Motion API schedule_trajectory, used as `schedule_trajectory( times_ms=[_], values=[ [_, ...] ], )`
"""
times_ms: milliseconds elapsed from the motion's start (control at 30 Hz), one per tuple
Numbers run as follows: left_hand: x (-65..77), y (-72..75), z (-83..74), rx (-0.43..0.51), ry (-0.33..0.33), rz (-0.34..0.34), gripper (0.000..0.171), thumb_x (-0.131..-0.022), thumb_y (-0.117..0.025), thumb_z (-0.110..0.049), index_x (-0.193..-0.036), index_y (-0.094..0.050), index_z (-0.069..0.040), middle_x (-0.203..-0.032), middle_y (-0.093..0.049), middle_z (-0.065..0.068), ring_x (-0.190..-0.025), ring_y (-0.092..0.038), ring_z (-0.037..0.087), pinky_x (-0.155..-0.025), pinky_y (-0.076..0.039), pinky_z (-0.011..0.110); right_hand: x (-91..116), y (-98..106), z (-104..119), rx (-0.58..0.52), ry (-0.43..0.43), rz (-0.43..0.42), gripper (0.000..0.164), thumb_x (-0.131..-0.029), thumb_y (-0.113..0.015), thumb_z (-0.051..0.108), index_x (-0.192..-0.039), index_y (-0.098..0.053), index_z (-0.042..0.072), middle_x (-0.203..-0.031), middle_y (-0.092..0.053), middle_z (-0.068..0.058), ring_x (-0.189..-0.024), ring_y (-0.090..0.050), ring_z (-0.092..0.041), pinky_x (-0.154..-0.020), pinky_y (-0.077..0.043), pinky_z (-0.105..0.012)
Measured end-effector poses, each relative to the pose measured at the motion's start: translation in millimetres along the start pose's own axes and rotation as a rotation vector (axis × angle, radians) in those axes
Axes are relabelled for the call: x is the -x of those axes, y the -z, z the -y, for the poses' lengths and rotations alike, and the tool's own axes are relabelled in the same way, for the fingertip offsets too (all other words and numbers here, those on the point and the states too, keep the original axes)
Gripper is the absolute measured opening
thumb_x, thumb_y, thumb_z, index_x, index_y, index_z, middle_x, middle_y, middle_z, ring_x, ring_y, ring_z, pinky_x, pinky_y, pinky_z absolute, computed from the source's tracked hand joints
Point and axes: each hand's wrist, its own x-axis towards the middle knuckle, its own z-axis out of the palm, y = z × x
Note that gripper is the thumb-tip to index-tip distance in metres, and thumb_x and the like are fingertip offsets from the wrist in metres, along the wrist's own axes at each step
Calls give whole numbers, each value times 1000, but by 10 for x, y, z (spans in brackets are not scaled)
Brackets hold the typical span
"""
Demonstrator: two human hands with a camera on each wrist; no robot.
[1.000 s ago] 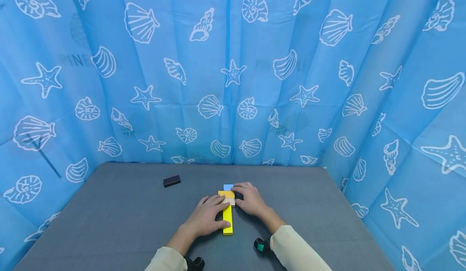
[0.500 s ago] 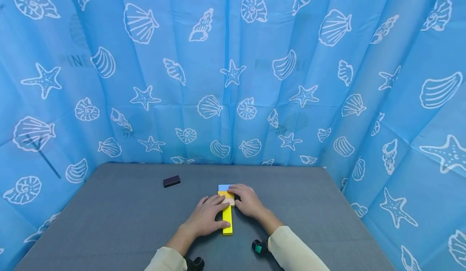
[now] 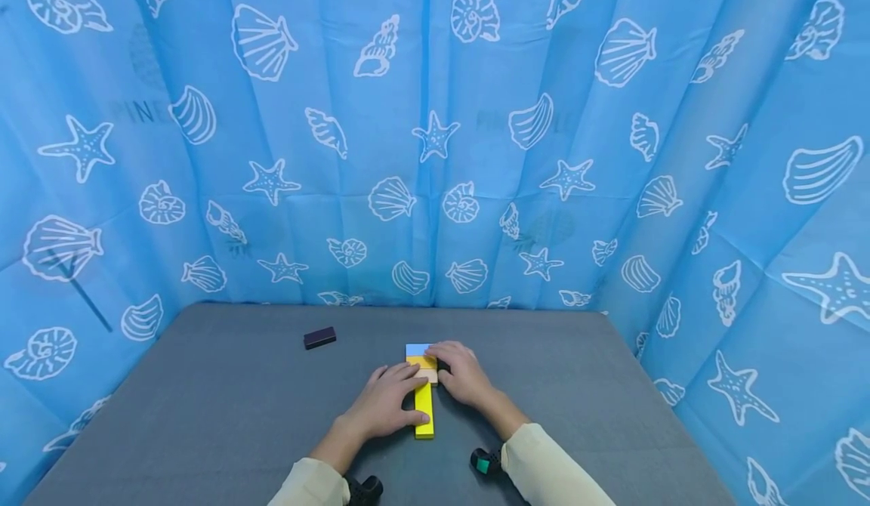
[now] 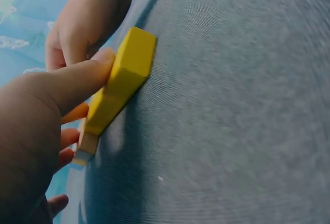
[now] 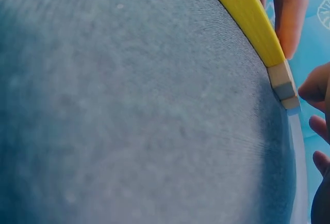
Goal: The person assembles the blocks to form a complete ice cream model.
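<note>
A long yellow block (image 3: 424,411) lies lengthwise on the grey table. Against its far end, crosswise and in a row, lie a beige block (image 3: 430,376), an orange-yellow block (image 3: 420,362) and a light blue block (image 3: 416,350). My left hand (image 3: 384,406) is spread from the left, its thumb pressing on the yellow block near its front end and its index fingertip at the far end; the wrist view shows the thumb on its top. From the right, my right hand (image 3: 465,374) touches the blue block's right part with bent fingers, covering it. Its thumb lies beside the beige block's right end.
A dark, nearly black block (image 3: 320,337) lies apart on the table (image 3: 224,408), farther back to the left. A blue curtain (image 3: 435,226) with white shell prints hangs behind the table and along its sides.
The blue block has slid left with the right hand, so its left end now lines up with the orange-yellow block's. My left hand and the yellow block have stayed where they were.
</note>
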Motion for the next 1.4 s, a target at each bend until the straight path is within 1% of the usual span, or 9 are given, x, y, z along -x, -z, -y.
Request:
schedule_trajectory(
  times_ms=[167, 400, 567, 700, 800, 900, 1067, 1167, 1400],
  values=[
    [-19, 27, 17, 6, 9, -5, 65, -84, -65, -58, -137, -57, -22, -147, -46, 2, -137, -36, 24, -110, -22, 59, 25, 25, 16, -27, 9, -2, 37, -92, -61, 13, -129, -63, 8, -132, -60, -6, -127, -46, -29, -103, -33, -57],
    [-24, 27, 52, 86, 21, -44, 61, -85, -69, -50, -136, -58, -20, -146, -47, 1, -136, -38, 26, -109, -26, 57, 60, 18, 8, -28, 7, 74, 49, -94, -62, 34, -136, -57, 11, -141, -53, -6, -132, -40, -29, -106, -29, -59],
    [-6, 36, 82, 110, 13, -113, 60, -85, -70, -48, -136, -58, -19, -149, -43, 0, -137, -37, 27, -109, -25, 59, 67, 11, 1, -12, 1, 107, 56, -92, -62, 42, -139, -54, 13, -145, -48, -5, -135, -37, -29, -107, -26, -61],
    [34, 58, 131, 119, 12, -173, 60, -85, -70, -51, -135, -60, -20, -147, -46, 1, -135, -39, 27, -109, -24, 60, 61, 16, 26, 2, 13, 162, 61, -91, -61, 48, -143, -51, 17, -150, -42, -2, -140, -31, -27, -110, -22, -59],
    [70, 61, 205, 116, 21, -214, 61, -84, -70, -53, -134, -61, -19, -144, -49, 3, -134, -41, 29, -108, -24, 60, 53, 9, 41, 8, 22, 204, 64, -90, -61, 50, -145, -48, 20, -153, -37, -1, -143, -26, -23, -113, -18, -56],
    [98, 70, 299, 103, 41, -263, 59, -83, -72, -50, -132, -62, -18, -142, -51, 4, -131, -42, 31, -107, -26, 61, 47, -5, 40, 24, 34, 216, 66, -89, -62, 52, -145, -48, 19, -154, -37, -1, -143, -26, -22, -114, -18, -55],
    [154, 108, 469, 66, 127, -317, 54, -84, -74, -44, -130, -64, -18, -141, -52, 5, -130, -43, 32, -106, -27, 62, 61, -15, 20, 41, 30, 230, 65, -89, -62, 54, -143, -51, 19, -152, -39, -1, -142, -29, -22, -113, -20, -54],
    [198, 131, 577, 43, 178, -332, 53, -85, -72, -45, -130, -64, -17, -142, -51, 5, -131, -43, 32, -106, -26, 61, 69, 4, 19, 35, 23, 240, 65, -89, -62, 54, -143, -51, 19, -152, -40, 0, -142, -30, -21, -113, -20, -54],
    [302, 192, 822, -42, 228, -389, 54, -86, -71, -44, -129, -63, -12, -144, -48, 13, -131, -40, 38, -104, -23, 65, 57, 60, 47, 59, 35, 262, 65, -89, -61, 55, -143, -50, 20, -152, -40, 1, -142, -30, -20, -114, -19, -51]
  ],
)
